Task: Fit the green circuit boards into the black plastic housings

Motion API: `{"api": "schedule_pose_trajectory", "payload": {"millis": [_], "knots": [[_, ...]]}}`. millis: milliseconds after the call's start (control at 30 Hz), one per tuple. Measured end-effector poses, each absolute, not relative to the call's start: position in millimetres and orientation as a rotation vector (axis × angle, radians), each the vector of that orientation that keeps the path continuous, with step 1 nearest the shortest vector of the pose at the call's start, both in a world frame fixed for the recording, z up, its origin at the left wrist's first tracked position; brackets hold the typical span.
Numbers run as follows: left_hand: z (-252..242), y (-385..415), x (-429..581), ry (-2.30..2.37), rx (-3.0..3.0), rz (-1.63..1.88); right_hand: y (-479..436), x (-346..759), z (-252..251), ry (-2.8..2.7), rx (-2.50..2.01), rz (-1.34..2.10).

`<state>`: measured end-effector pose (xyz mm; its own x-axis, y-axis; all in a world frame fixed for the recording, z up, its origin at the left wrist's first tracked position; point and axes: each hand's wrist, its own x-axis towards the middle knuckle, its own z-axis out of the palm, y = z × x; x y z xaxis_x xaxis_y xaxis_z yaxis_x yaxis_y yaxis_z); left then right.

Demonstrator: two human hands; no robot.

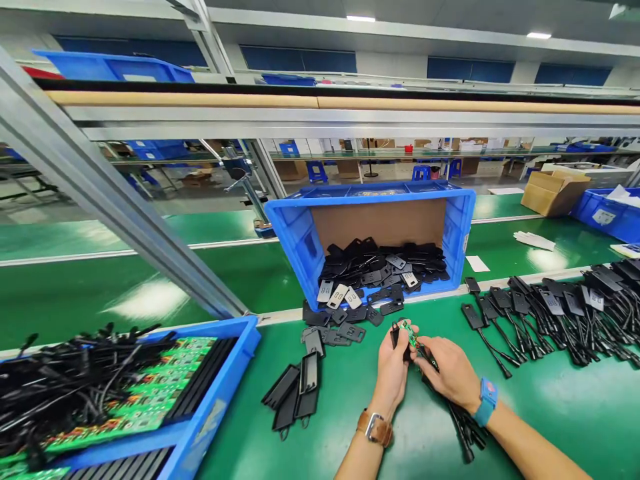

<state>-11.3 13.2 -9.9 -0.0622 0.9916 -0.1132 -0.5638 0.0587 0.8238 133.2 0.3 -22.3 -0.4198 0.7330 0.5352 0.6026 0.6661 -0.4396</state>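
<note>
Over the green bench, my left hand [391, 367] is closed around a narrow black plastic case piece [395, 333]. My right hand [450, 372] pinches a small green circuit board [410, 332] by its wired end, close against the case piece. Black cables [464, 433] run out below the right palm and end in plugs on the bench. Left of my hands lie several open black case shells [286, 387], some with a loop at one end. Flat black cover plates [345, 333] are strewn beyond them. My fingers partly hide where board and case meet.
A blue bin [463, 250] tipped on its side spills black plates. At left, a blue tray [215, 400] holds green boards with cables. Cabled black units [550, 307] line the right side. A metal post [145, 220] slants at left, and a crossbar [350, 127] spans above.
</note>
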Motion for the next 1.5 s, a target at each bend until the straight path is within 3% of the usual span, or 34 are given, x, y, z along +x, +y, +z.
{"api": "schedule_pose_trajectory", "payload": {"millis": [300,633,800,1500], "knots": [[-17,17,-18,0.957,0.883,1.24,8,154,-12,-2.132,-0.938,0.304],[-6,12,-15,0.849,0.689,1.084,12,164,-2,-2.137,-0.797,0.54],[-6,10,-10,0.793,0.474,1.103,6,160,3,-2.106,-0.845,0.451],[-15,6,-5,0.948,0.626,1.186,-9,139,-3,-2.374,-0.943,0.011]]}}
